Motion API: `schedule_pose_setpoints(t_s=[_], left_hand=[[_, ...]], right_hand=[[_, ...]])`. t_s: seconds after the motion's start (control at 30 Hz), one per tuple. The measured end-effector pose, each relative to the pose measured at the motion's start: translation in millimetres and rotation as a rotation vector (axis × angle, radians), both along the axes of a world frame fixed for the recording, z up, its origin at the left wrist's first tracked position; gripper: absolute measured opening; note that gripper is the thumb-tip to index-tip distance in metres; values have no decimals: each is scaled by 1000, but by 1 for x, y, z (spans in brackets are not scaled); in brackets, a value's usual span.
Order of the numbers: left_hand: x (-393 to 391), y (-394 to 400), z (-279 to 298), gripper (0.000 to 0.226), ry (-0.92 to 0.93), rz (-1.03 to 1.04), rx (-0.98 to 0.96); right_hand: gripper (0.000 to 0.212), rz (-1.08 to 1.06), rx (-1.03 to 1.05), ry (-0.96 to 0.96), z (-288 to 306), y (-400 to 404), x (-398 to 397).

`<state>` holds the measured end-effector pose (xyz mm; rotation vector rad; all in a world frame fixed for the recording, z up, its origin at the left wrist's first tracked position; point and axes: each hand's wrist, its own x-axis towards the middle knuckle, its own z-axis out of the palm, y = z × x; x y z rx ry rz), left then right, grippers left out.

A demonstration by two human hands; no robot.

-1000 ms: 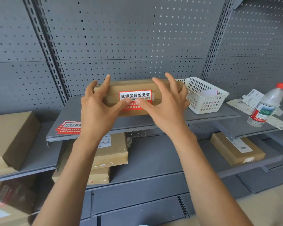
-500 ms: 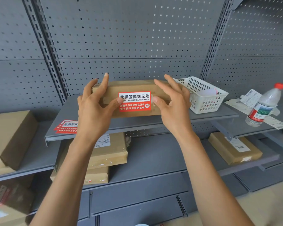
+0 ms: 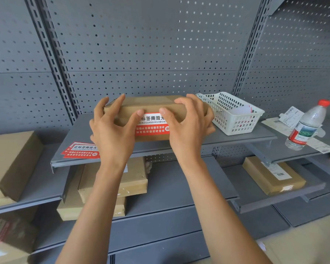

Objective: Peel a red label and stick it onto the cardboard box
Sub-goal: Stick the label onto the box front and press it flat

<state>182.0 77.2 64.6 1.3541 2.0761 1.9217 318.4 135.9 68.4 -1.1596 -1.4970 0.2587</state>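
Hands point(image 3: 112, 134) on red-labelled cardboard box point(image 3: 152, 107)

The long brown cardboard box point(image 3: 152, 105) looks matt and slightly fibrous, and the red-and-white paper label point(image 3: 152, 126) on its front has a smooth sheen. The grey painted metal shelf point(image 3: 236, 139) is matt; beside the box, the white lattice basket point(image 3: 234, 119) is smooth plastic.

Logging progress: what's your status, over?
Left hand and right hand on box, thumbs pressing red label. Label stuck on front. Nothing blocking.
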Motion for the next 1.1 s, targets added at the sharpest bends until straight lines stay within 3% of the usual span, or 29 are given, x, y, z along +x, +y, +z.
schedule_pose_setpoints(t_s=[0.27, 1.1], left_hand=[[-12, 3, -5, 51, 27, -61, -4], [-21, 16, -50, 41, 100, -113, -129]], right_hand=[[18, 102, -33, 101, -4, 9, 13], [37, 233, -74, 33, -61, 52, 18]])
